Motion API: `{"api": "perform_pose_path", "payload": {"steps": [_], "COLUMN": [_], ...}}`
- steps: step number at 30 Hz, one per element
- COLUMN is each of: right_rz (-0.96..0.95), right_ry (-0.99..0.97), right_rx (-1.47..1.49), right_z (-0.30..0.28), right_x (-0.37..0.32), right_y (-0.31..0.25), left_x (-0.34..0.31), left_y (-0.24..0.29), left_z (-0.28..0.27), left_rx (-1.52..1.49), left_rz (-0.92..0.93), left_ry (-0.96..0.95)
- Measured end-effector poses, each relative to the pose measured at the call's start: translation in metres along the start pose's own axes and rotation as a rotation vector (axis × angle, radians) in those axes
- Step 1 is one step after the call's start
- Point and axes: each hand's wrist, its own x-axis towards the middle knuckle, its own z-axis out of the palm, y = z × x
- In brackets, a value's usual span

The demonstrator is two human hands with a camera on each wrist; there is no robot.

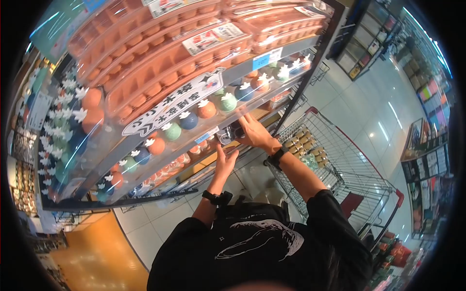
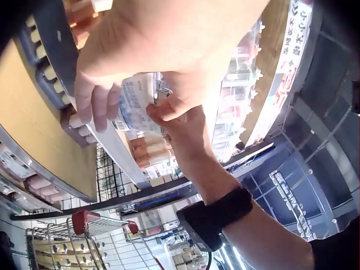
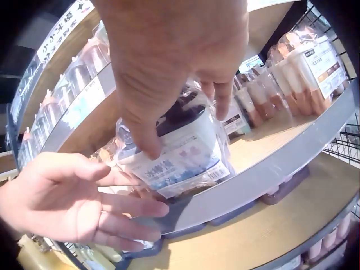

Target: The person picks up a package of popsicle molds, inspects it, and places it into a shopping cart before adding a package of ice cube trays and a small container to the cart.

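A plastic-wrapped package with a dark top and a white label stands at a shelf's front edge. My right hand reaches over it from above and grips it, thumb on the near side and fingers at the back. Beside its left end, my left hand has its fingers extended with the palm turned up; whether they touch the package is unclear. In the head view the right hand and left hand are at the shelf below the round ornaments. The package shows under the left hand in the left wrist view.
Stacked orange trays and a row of coloured balls with white tops fill the shelves above. A wire shopping cart holding several packs stands at the right. More packaged goods sit farther along the same shelf.
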Motion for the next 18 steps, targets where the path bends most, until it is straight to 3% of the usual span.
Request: {"api": "perform_pose_path", "payload": {"steps": [2, 4, 7, 10, 12, 18], "right_rz": [0.007, -0.061, -0.003, 0.03, 0.158, 0.702], "right_ry": [0.038, 0.013, 0.079, 0.151, 0.205, 0.428], "right_rx": [0.037, 0.001, 0.039, -0.011, 0.018, -0.032], "right_z": [0.004, 0.005, -0.009, -0.034, -0.052, -0.1], "right_x": [-0.01, -0.023, -0.042, -0.069, -0.095, -0.23], "right_y": [0.003, 0.002, -0.009, -0.015, -0.016, 0.028], "left_x": [0.002, -0.006, -0.021, -0.023, -0.017, -0.012], "left_y": [-0.014, -0.002, 0.009, 0.021, 0.02, 0.009], "left_z": [0.003, 0.006, 0.015, 0.015, 0.014, 0.056], "left_rx": [-0.14, -0.217, -0.151, -0.076, 0.224, 0.145], "left_rz": [0.12, 0.035, -0.061, 0.073, 0.009, -0.002], "left_ry": [-0.003, -0.034, -0.004, -0.234, -0.332, -0.553]}}
